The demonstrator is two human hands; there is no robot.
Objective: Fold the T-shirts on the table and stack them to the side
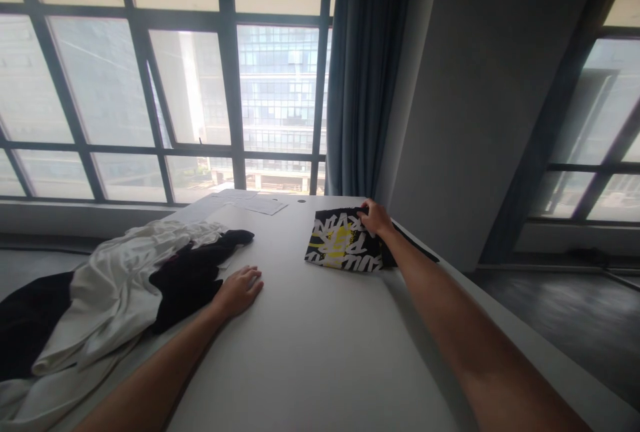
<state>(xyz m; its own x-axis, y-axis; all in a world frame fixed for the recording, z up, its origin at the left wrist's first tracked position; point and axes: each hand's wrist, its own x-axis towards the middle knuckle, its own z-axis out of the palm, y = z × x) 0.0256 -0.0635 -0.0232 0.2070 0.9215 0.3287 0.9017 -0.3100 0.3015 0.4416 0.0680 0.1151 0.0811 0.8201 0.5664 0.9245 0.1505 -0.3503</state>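
Observation:
A folded black cloth with white lettering and yellow marks (343, 242) is at the far right part of the white table (300, 352). My right hand (375, 217) grips its upper right corner between thumb and fingers. Beyond my right wrist, a plain black piece (413, 245) lies near the table's right edge, partly hidden by my forearm. My left hand (241, 291) rests on the tabletop with nothing in it, fingers out, just right of a heap of clothes. In that heap are a white garment (120, 285) and a black garment (187, 279).
Sheets of paper (263, 205) lie at the table's far end, near a small dark round hole (301, 201). Behind the table are large windows and a blue-grey curtain (357, 85). More black fabric (33, 319) lies at the far left.

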